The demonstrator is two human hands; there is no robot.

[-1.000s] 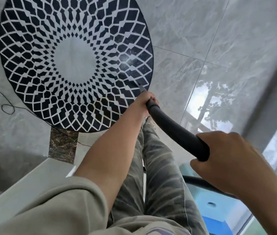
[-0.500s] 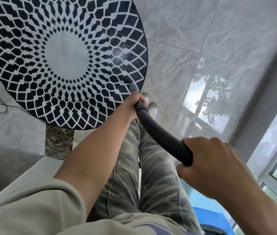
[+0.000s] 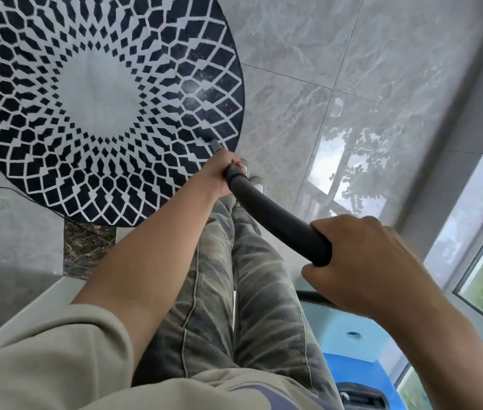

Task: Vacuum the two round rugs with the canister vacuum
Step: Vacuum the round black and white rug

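Both hands are wrapped round the dark vacuum hose (image 3: 273,220). The left hand (image 3: 222,173), arm stretched forward, grips its far end, and the right hand (image 3: 361,261) clasps the near end, close to the body. The round black-and-white rug (image 3: 101,99) lies on the grey tiled floor (image 3: 352,54), ahead and left of both hands. The blue canister vacuum (image 3: 349,365) sits low at the person's right. The nozzle tip (image 3: 216,144) pokes out past the left hand onto the rug's near edge.
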